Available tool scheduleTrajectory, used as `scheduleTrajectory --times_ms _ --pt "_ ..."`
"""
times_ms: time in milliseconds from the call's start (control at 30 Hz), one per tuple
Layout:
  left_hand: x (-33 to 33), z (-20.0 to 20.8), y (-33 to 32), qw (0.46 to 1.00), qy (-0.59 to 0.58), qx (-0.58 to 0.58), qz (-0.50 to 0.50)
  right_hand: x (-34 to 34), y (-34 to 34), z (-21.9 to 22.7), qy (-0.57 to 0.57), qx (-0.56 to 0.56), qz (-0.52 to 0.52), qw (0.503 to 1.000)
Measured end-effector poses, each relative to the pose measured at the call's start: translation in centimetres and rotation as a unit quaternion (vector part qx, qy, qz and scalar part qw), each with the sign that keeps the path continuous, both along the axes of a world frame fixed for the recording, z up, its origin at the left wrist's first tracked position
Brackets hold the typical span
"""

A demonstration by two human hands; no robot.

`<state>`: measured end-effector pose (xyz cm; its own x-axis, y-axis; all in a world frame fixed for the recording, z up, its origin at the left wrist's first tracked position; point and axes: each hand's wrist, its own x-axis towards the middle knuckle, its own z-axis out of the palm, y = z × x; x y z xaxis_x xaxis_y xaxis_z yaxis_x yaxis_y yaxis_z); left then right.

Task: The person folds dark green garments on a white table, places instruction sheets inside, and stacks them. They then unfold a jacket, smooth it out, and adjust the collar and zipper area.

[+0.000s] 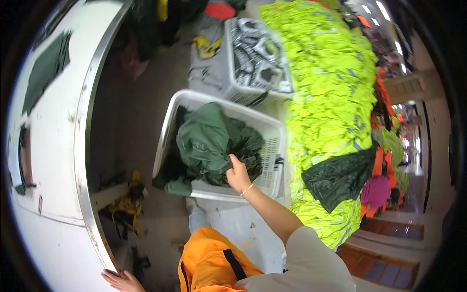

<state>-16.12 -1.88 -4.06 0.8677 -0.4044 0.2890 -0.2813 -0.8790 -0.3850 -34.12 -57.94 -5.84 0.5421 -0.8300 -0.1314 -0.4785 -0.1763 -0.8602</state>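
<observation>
My right hand, with a bracelet at the wrist, is closed on a dark green piece of fabric. The fabric bunches up inside a white plastic basket, over more dark green cloth. What kind of garment it is does not show. At the lower left, my left hand rests against the metal edge of a white table, its fingers stretched out and holding nothing. Some green cloth hangs over the basket's near rim.
A second white basket holds grey and white pieces. Along the right lies a long heap of neon yellow garments, with a dark green cloth on top. Another dark green piece lies on the table. Yellow and black straps lie beneath it.
</observation>
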Motion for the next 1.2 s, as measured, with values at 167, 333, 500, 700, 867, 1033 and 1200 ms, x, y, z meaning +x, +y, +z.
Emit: scheduleTrajectory --times_ms 167,333,500,700,867,1033,1200 --pt "-2.2 5.5 -12.8 0.861 0.385 -0.222 -0.248 1.6 8.8 23.0 -0.082 -0.020 0.146 0.986" --pt "-2.5 13.4 -21.6 0.725 0.391 -0.410 -0.392 4.5 26.8 34.0 -0.161 -0.010 0.505 0.848" --pt "-2.5 21.3 -15.0 0.597 0.450 -0.531 -0.399 3.8 37.5 34.8 -0.358 -0.050 0.598 0.715" --pt "-3.6 24.8 -1.9 0.593 0.386 -0.621 -0.337 5.8 33.5 36.7 -0.223 -0.268 0.384 0.855" --pt "-5.7 24.9 4.6 0.623 0.313 -0.648 -0.308 7.4 37.7 35.6 -0.086 0.095 0.587 0.800" --pt "-7.4 23.1 10.3 0.671 0.237 -0.646 -0.275 8.9 41.1 35.8 -0.197 -0.016 0.539 0.819" --pt "-7.4 20.5 13.2 0.712 0.176 -0.608 -0.305 12.1 39.7 38.7 -0.251 -0.027 0.541 0.802"
